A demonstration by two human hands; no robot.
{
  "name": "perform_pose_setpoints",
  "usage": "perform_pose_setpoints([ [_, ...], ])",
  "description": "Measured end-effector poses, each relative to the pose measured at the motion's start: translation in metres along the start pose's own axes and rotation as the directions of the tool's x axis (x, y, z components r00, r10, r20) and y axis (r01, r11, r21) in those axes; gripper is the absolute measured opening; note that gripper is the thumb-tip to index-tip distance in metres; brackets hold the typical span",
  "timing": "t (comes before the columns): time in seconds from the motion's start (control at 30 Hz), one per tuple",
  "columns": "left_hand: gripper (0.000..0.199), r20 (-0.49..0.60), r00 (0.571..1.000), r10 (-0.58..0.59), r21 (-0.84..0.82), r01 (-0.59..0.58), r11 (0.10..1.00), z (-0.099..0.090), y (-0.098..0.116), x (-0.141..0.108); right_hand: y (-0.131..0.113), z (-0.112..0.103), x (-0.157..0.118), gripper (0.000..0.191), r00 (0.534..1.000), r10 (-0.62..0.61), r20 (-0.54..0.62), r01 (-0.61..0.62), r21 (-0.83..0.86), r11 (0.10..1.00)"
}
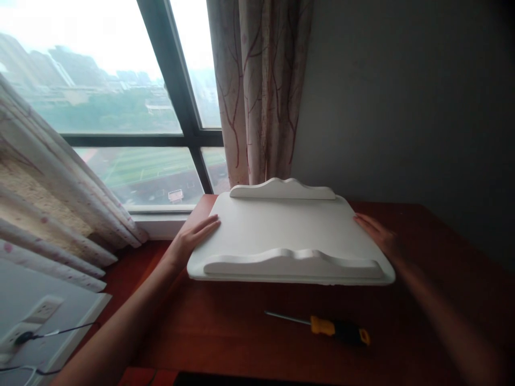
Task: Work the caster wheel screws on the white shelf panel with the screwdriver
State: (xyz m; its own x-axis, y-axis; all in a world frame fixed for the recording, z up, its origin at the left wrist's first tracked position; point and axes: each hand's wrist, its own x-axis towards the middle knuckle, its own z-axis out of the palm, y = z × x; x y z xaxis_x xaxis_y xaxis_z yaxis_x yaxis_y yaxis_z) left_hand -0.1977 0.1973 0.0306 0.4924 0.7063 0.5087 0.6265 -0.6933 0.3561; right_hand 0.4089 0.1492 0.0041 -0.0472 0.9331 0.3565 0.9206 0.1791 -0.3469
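Observation:
A white board (285, 225) with rounded corners lies over the reddish-brown table, a wavy-edged white strip standing along its far side and another along its near side. My left hand (196, 236) rests against the board's left edge, its fingers stretched over the rim. On the right edge lies my right hand (378, 234), fingers extended and touching the rim. Both hands hold the board between them. A screwdriver (322, 325) with a yellow and black handle lies in front of the board, its tip pointing left.
The reddish-brown table (225, 332) reaches back to a grey wall (394, 107). Patterned curtains (261, 96) hang beside the window (120, 96). At the lower left are a power outlet (34, 321) and a plugged-in cable. A dark edge shows at the bottom.

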Motion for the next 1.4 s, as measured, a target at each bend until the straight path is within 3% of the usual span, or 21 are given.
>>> perform_pose_setpoints([
  [0.4,0.043,0.061,0.998,-0.031,-0.002,0.031,1.000,0.000,-0.008,0.002,0.003,0.004,0.000,0.054,1.000,0.024,0.002,-0.024,0.112,0.993],
  [0.77,0.041,-0.038,0.997,-0.061,-0.001,0.061,0.998,0.006,0.003,0.005,0.022,0.013,0.003,0.060,0.998,0.057,0.020,-0.056,-0.050,0.997],
  [0.9,0.042,-0.042,0.984,-0.173,-0.063,0.170,0.983,0.001,0.004,0.008,0.018,0.008,0.006,0.060,0.997,0.044,0.055,-0.039,-0.083,0.996],
  [0.97,0.041,-0.062,0.942,-0.331,-0.168,0.317,0.933,-0.001,0.004,0.008,0.009,-0.002,0.005,0.054,1.000,0.020,-0.007,-0.021,-0.095,0.995],
  [1.03,0.041,-0.086,0.874,-0.478,-0.276,0.440,0.855,-0.002,0.007,0.006,-0.008,-0.019,-0.003,0.047,0.989,-0.007,-0.147,-0.007,-0.092,0.996],
  [1.17,0.061,-0.110,0.788,-0.605,-0.411,0.518,0.750,-0.003,0.028,-0.007,-0.066,-0.060,-0.042,0.032,0.929,-0.030,-0.368,0.015,-0.043,0.999],
  [1.23,0.064,-0.075,0.734,-0.675,-0.508,0.554,0.659,-0.003,0.044,-0.018,-0.099,-0.071,-0.070,0.023,0.930,-0.093,-0.357,0.106,0.017,0.994],
  [1.27,0.065,-0.038,0.684,-0.729,-0.585,0.576,0.571,-0.003,0.052,-0.023,-0.115,-0.071,-0.085,0.020,0.940,-0.129,-0.314,0.151,0.046,0.987],
  [1.33,0.068,0.027,0.594,-0.804,-0.706,0.581,0.405,-0.001,0.067,-0.034,-0.141,-0.063,-0.112,0.019,0.951,-0.222,-0.216,0.249,0.104,0.963],
  [1.4,0.070,0.064,0.549,-0.833,-0.776,0.552,0.304,0.003,0.077,-0.041,-0.159,-0.047,-0.133,0.020,0.954,-0.287,-0.084,0.297,0.142,0.944],
])
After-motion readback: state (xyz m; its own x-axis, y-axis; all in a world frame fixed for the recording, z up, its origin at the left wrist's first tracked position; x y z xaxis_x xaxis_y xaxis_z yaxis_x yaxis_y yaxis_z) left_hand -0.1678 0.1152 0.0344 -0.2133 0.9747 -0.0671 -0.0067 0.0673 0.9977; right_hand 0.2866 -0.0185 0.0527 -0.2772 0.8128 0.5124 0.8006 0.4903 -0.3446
